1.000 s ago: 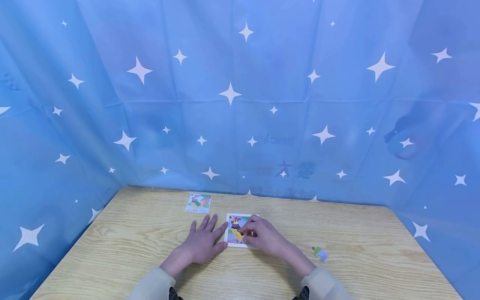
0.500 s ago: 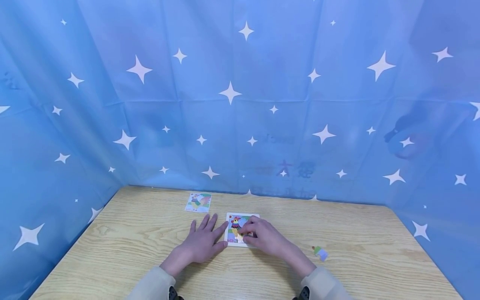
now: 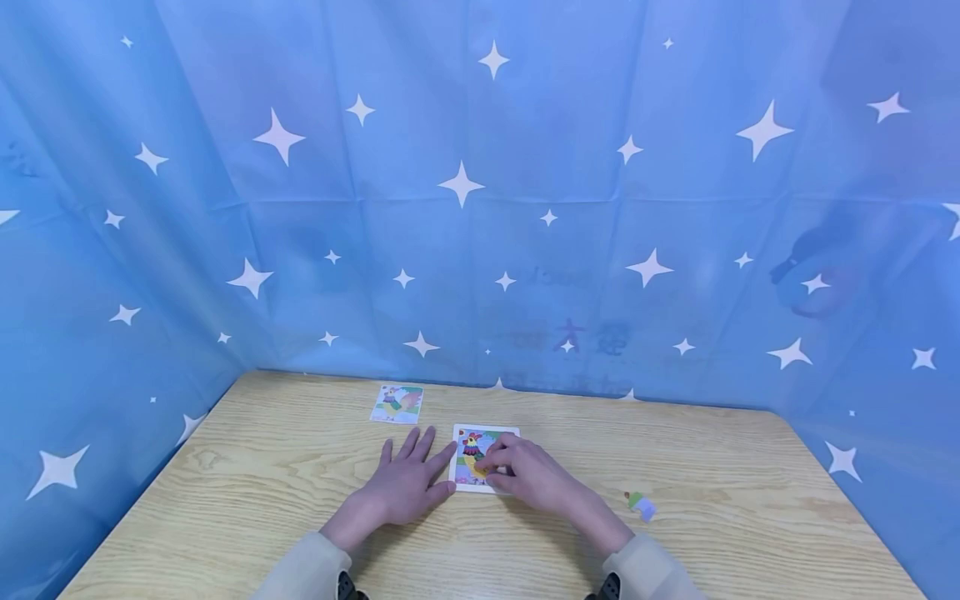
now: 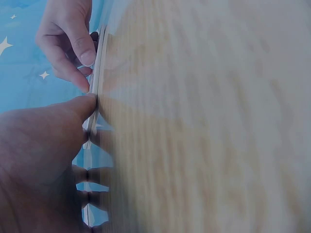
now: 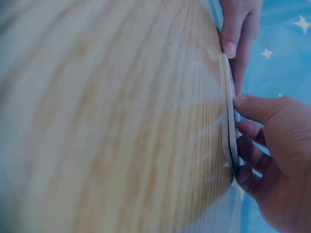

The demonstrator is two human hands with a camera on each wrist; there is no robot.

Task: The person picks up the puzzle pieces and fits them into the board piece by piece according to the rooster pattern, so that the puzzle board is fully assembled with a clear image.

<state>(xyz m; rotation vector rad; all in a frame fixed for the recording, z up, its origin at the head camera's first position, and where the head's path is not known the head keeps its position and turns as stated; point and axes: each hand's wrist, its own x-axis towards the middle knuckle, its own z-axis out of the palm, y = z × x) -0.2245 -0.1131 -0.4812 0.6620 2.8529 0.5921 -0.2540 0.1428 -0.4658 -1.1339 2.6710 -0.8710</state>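
A white-rimmed jigsaw puzzle tray point(image 3: 474, 488) with a colourful rooster picture lies flat mid-table. Spread on the tabletop, my left hand point(image 3: 401, 487) touches the tray's left edge with thumb and forefinger. Over the tray's right half, my right hand point(image 3: 531, 475) has curled fingers and pinches a yellowish puzzle piece point(image 3: 480, 468) at the rooster's body. The hand covers much of the tray's right side. From the right wrist view, my right thumb and fingers point(image 5: 250, 109) meet the tray's thin edge point(image 5: 228, 97); the piece is hidden there.
A square rooster picture card point(image 3: 396, 405) lies behind my left hand. Loose green and lilac puzzle piece or pieces point(image 3: 641, 506) lie to the right of my right forearm. A blue star-patterned curtain point(image 3: 480, 250) hangs along the wooden table's point(image 3: 720, 500) back and sides.
At the rooster's body, the yellow piece shifted under my right fingers: a pale patch appeared half a second ago and now shows yellow. My left hand has stayed put.
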